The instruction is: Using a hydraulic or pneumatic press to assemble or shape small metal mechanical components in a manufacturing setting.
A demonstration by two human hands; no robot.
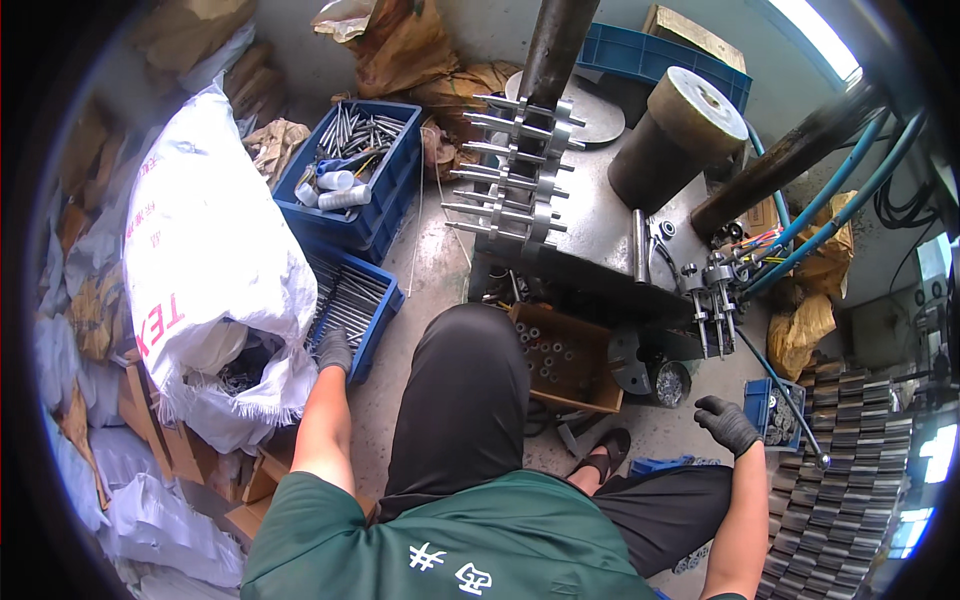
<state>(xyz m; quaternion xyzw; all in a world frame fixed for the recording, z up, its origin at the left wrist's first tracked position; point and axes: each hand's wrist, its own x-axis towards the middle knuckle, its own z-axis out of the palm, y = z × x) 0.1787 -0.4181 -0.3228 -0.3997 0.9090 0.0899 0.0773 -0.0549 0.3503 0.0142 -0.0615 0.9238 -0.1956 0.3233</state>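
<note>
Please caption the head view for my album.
Gloved left grip at a blue tray of metal rods, gloved right grip near a blue bin, a metal machine ahead.

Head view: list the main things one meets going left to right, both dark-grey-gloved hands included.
Bulging white woven-plastic sack → left hand in a dark grey glove → open brown rectangular box → right hand in a dark grey glove → stacked grey metal pieces.

A hand could pass between the tray's [376,338] right edge and the bench's [595,242] left edge, where rods [475,212] jut; a sack [220,230] crowds the tray's left.
</note>
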